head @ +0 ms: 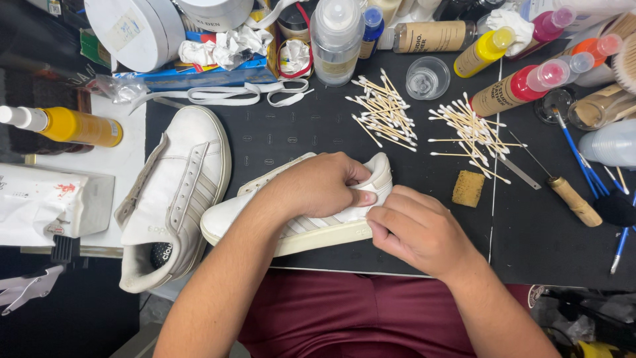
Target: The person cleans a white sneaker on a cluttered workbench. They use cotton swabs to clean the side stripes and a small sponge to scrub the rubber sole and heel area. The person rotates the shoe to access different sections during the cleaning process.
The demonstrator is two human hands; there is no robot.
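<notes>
A black work mat [298,136] carries everything. At its centre lies a white sneaker [301,229] on its side; at nine o'clock a second sneaker [175,192]; at one o'clock cotton swabs [384,109]; at three o'clock a yellow sponge [468,188] and an awl [573,199]; at twelve o'clock bottles [336,40].

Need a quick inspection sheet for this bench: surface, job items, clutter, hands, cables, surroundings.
Surface: black mat, mostly covered.
Job's things: white sneaker lying on its side under both hands; second white sneaker left of it, laces out; loose white laces above.
Clutter: two heaps of cotton swabs, yellow sponge, wooden-handled awl, blue brushes, squeeze bottles, crumpled tissue.
Grippers: left hand grips the heel; right hand pinches the sole edge.
Cables: nothing seen.
Surroundings: yellow spray bottle at left; maroon shorts below.
</notes>
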